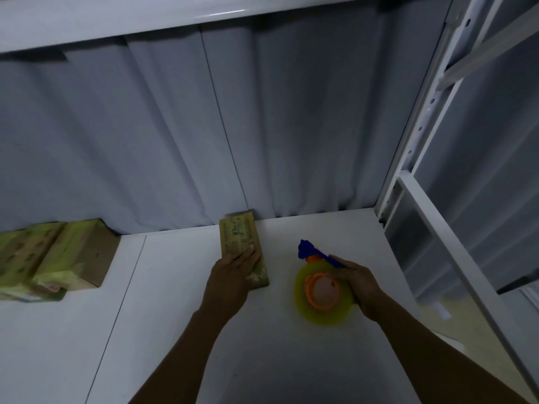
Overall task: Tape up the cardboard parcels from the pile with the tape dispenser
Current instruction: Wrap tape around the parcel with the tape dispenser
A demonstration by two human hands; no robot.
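while the left hand (236, 268) lay flat on a narrow brown cardboard parcel (239, 237), its fingers were straight and released, pressing the parcel's near half. parcel lay lengthwise on the white table top (175, 316), far end close against the grey pleated curtain (175, 141) at the back; printed face up, a glossy yellowish film over it.

right hand (360, 284) was clenched round the handle of a tape dispenser (319, 290) with a blue plastic handle, an orange hub and a yellowish clear roll. dispenser sat just right of the parcel, not touching it, blue tip pointing away toward the curtain. could not tell whether the roll rested on the table or hung just above it.

pile of brown cardboard parcels (55, 258), several shiny with yellow-green tape, stood at the table's far left against the curtain, well apart from the pressed parcel.

white perforated metal shelf upright (408, 141) rose at the right edge. light was dim.
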